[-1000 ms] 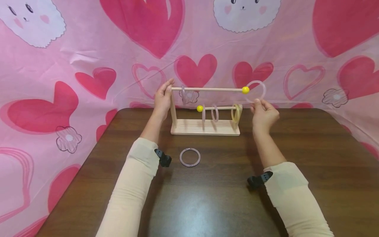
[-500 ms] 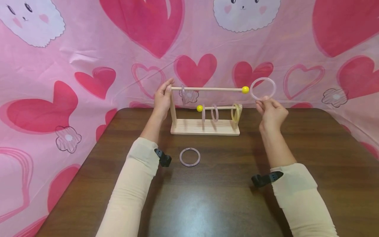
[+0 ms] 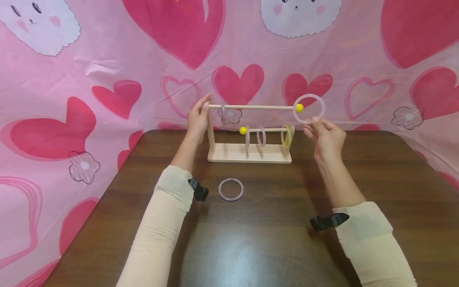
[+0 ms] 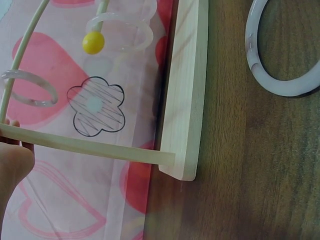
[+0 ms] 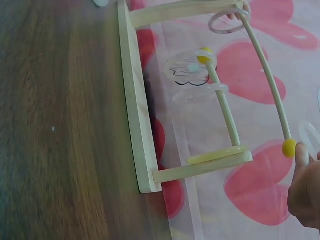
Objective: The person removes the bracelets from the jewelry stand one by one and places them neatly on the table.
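Note:
My right hand (image 3: 329, 139) pinches a pale pink bangle (image 3: 323, 104) by its lower edge, upright beside the yellow ball (image 3: 299, 108) on the upper rod's end. In the head view the ball shows inside the ring's left part; whether the ring is around it I cannot tell. My left hand (image 3: 198, 121) grips the top of the left post of a wooden bangle stand (image 3: 251, 158). A pale bangle (image 4: 31, 102) hangs on the upper rod near that post. Two pale pink bangles and a yellow bangle (image 3: 286, 136) hang on the lower rod.
A lilac-grey bangle (image 3: 231, 200) lies flat on the dark wooden table (image 3: 265, 231), in front of the stand. Behind the table hangs a pink cloth (image 3: 236, 48) with hearts. The lower rod's yellow ball (image 3: 243, 130) points left.
The right hand first moved right with the bangle, away from the upper rod's ball, then came back left, so the ring now overlaps the ball. The left hand and the stand have stayed put.

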The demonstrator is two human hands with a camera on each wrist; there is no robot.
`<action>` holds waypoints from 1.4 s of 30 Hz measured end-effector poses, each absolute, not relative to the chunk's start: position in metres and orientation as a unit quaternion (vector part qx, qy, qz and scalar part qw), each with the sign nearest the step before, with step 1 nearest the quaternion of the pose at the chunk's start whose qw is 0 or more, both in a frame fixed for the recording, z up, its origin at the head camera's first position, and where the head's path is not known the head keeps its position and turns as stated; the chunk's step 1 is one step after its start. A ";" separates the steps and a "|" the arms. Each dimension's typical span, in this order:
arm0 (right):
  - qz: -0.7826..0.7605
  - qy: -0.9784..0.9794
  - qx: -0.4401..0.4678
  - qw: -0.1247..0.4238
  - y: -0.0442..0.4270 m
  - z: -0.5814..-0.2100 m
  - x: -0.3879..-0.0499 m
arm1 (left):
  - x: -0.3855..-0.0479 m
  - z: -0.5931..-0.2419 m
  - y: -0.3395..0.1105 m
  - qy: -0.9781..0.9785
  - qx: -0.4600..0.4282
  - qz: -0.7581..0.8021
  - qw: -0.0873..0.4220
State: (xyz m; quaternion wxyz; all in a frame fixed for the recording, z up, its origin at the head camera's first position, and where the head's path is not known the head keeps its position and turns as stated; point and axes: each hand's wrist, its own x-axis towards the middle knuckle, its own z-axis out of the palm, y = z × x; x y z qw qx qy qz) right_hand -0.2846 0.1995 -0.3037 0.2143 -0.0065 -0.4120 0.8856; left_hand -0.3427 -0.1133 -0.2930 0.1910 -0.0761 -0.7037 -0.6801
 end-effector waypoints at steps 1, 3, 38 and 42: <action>0.884 -0.419 -0.002 0.210 0.199 -0.304 -0.284 | -0.343 -0.293 -0.113 -0.704 -0.075 -0.680 0.190; 0.882 -0.427 0.007 0.198 0.200 -0.304 -0.282 | -0.343 -0.293 -0.113 -0.706 -0.074 -0.679 0.188; 0.778 -0.621 0.093 -0.012 0.198 -0.325 -0.265 | -0.345 -0.294 -0.113 -0.703 -0.080 -0.682 0.186; 0.752 -0.652 0.091 -0.038 0.195 -0.328 -0.265 | -0.346 -0.296 -0.114 -0.703 -0.081 -0.681 0.191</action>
